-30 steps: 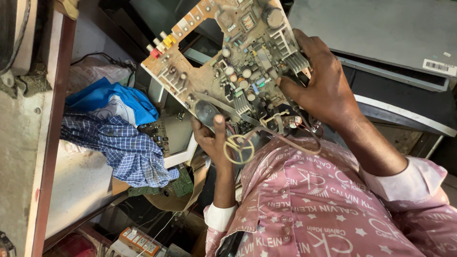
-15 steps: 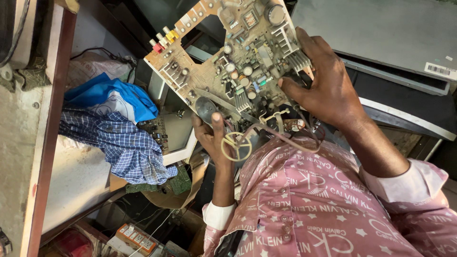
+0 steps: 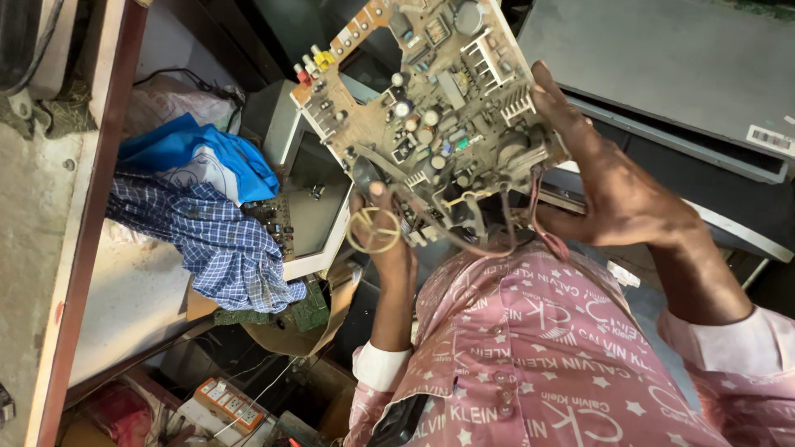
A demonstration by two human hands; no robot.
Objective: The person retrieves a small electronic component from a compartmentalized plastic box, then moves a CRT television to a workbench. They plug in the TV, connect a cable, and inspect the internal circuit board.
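Board (image 3: 431,108) was the whole show here, a tan circuit board packed with capacitors, heatsinks and a row of coloured jacks at one corner, held up in the air over the person's lap with the component side facing the camera. Right hand (image 3: 617,194) had it by the lower right edge, fingers curled round the rim near the finned heatsink and pressed onto it, so that was the real grip. Left hand (image 3: 389,240) came up from underneath at the lower left edge, thumb tip on the board beside a dark round part, fingers hidden behind, so I couldn't tell how tight that one was. Long axis of the board ran diagonal, jack corner up and left, heavy end down and right by the right hand, which made the right hand the closer one to the bulk of it. A loop of yellowish wire (image 3: 373,230) and a few loose leads hung off the bottom edge, right over the left thumb. Off to the left, a checked cloth (image 3: 207,248) and blue bag (image 3: 199,157) sat on an old monitor (image 3: 315,207).
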